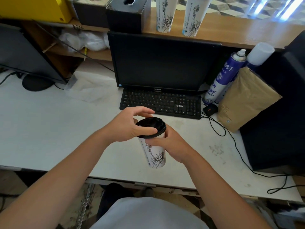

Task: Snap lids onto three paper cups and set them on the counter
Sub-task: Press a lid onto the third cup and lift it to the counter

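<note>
A tall white paper cup printed with a statue drawing is held over the white desk, tilted slightly. A black lid sits on its rim. My left hand curls over the lid's left side, thumb along its front edge. My right hand grips the cup's upper wall from the right. Two more cups of the same print stand on the wooden counter behind the monitor: one at left, one at right. Their tops are cut off by the frame.
A black monitor and keyboard sit straight ahead on the desk. Spray cans, a brown paper bag and a black box stand at right, with cables trailing. A tissue box is on the counter.
</note>
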The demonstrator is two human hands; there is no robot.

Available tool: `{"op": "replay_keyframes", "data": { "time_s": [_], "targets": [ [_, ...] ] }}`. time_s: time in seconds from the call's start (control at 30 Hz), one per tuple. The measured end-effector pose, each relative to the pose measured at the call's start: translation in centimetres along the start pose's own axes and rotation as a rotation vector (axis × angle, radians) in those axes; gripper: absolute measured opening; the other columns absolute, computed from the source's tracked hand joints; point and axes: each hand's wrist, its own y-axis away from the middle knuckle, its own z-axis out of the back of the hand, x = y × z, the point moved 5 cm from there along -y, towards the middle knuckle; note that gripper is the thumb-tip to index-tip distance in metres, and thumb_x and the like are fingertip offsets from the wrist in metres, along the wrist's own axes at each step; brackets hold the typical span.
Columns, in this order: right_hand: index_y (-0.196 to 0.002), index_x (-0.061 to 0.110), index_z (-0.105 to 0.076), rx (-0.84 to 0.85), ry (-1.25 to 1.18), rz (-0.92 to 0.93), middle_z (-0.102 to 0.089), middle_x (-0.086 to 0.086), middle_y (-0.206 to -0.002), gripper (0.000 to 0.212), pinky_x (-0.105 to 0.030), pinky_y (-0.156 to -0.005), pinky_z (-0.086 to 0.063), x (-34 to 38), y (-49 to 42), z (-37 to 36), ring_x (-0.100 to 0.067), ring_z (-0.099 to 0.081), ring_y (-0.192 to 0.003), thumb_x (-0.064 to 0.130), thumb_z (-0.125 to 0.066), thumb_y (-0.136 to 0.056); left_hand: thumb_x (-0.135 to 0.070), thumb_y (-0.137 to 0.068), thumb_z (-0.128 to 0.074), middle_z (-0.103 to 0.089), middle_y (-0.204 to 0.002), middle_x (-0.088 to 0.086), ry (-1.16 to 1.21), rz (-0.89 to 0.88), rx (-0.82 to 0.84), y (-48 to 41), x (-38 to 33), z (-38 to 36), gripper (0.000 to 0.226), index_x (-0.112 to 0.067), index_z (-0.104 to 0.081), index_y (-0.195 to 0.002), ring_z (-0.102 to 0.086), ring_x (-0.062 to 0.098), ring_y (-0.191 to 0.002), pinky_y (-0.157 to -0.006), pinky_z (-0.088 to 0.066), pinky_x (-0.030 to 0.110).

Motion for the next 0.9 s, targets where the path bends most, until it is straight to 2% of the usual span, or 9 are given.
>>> {"op": "replay_keyframes", "data": {
  "time_s": [0.17,0.27,0.43,0.5,0.6,0.67,0.7,0.83,0.9],
  "targets": [
    [-0.122,0.031,-0.066,-0.106,0.066,0.050,-0.077,0.005,-0.110,0.067,-0.036,-0.092,-0.060,0.2,-0.3,-0.5,-0.013,-0.074,-0.104,0.035,-0.086,-0.058,-0.048,-0.057,-0.084,-0.071,-0.111,-0.020,0.011,-0.052,-0.098,0.4,0.0,-0.2,0.068,-0.039,-0.063,-0.121,-0.069,0.002,-0.066,-0.061,-0.051,0.014],
    [-0.118,0.034,-0.066,-0.141,0.108,0.083,-0.077,0.008,-0.108,0.062,-0.036,-0.091,-0.060,0.5,-0.4,-0.8,-0.010,-0.073,-0.101,0.036,-0.085,-0.059,-0.048,-0.056,-0.083,-0.070,-0.108,-0.025,0.004,-0.069,-0.153,0.7,-0.1,0.0,0.069,-0.040,-0.062,-0.122,-0.065,-0.004,-0.063,-0.059,-0.049,0.010],
    [-0.116,0.031,-0.066,-0.187,0.147,0.116,-0.077,0.007,-0.108,0.059,-0.044,-0.093,-0.060,1.2,-0.9,-1.1,-0.012,-0.073,-0.102,0.035,-0.087,-0.061,-0.052,-0.055,-0.082,-0.070,-0.112,-0.023,-0.020,-0.058,-0.200,0.9,-0.2,0.4,0.069,-0.042,-0.061,-0.120,-0.066,-0.006,-0.073,-0.062,-0.049,0.011],
    [-0.113,0.031,-0.067,-0.207,0.155,0.138,-0.078,0.007,-0.105,0.055,-0.039,-0.088,-0.061,1.5,-1.1,-1.3,-0.011,-0.074,-0.098,0.034,-0.087,-0.061,-0.055,-0.054,-0.080,-0.070,-0.112,-0.024,-0.048,-0.053,-0.224,0.8,-0.4,0.5,0.069,-0.043,-0.061,-0.119,-0.066,-0.005,-0.080,-0.066,-0.050,0.012],
    [-0.103,0.037,-0.067,-0.247,0.155,0.165,-0.078,0.012,-0.098,0.047,-0.020,-0.075,-0.057,2.1,-0.9,-1.7,-0.005,-0.074,-0.091,0.032,-0.086,-0.060,-0.057,-0.053,-0.078,-0.070,-0.112,-0.023,-0.069,-0.049,-0.249,0.8,-0.5,0.7,0.069,-0.040,-0.061,-0.118,-0.066,0.001,-0.104,-0.078,-0.052,0.015],
    [-0.098,0.041,-0.066,-0.274,0.162,0.188,-0.077,0.015,-0.094,0.044,-0.015,-0.070,-0.054,2.4,-0.8,-1.9,-0.002,-0.073,-0.087,0.028,-0.085,-0.060,-0.057,-0.054,-0.078,-0.069,-0.112,-0.023,-0.086,-0.050,-0.265,0.9,-0.7,0.8,0.067,-0.039,-0.062,-0.116,-0.064,0.001,-0.108,-0.077,-0.049,0.013],
    [-0.098,0.042,-0.066,-0.291,0.167,0.191,-0.077,0.016,-0.094,0.045,-0.016,-0.070,-0.055,2.4,-0.8,-1.9,-0.002,-0.073,-0.086,0.028,-0.085,-0.060,-0.056,-0.055,-0.078,-0.069,-0.112,-0.023,-0.097,-0.051,-0.276,0.9,-0.8,0.8,0.065,-0.039,-0.062,-0.115,-0.064,0.001,-0.109,-0.075,-0.047,0.012],
    [-0.109,0.034,-0.064,-0.356,0.145,0.167,-0.076,0.012,-0.099,0.060,-0.037,-0.082,-0.062,2.1,-0.8,-2.0,-0.006,-0.073,-0.092,0.033,-0.085,-0.053,-0.052,-0.057,-0.079,-0.069,-0.108,-0.023,-0.121,-0.053,-0.310,1.2,-1.2,0.9,0.058,-0.038,-0.063,-0.111,-0.064,0.001,-0.106,-0.075,-0.051,0.015],
    [-0.112,0.032,-0.063,-0.385,0.132,0.154,-0.076,0.011,-0.100,0.064,-0.038,-0.082,-0.063,2.1,-0.7,-2.1,-0.006,-0.073,-0.092,0.030,-0.087,-0.053,-0.051,-0.057,-0.080,-0.069,-0.106,-0.023,-0.130,-0.052,-0.326,1.2,-1.4,1.0,0.056,-0.038,-0.063,-0.109,-0.064,0.001,-0.104,-0.074,-0.052,0.017]
  ]
}}
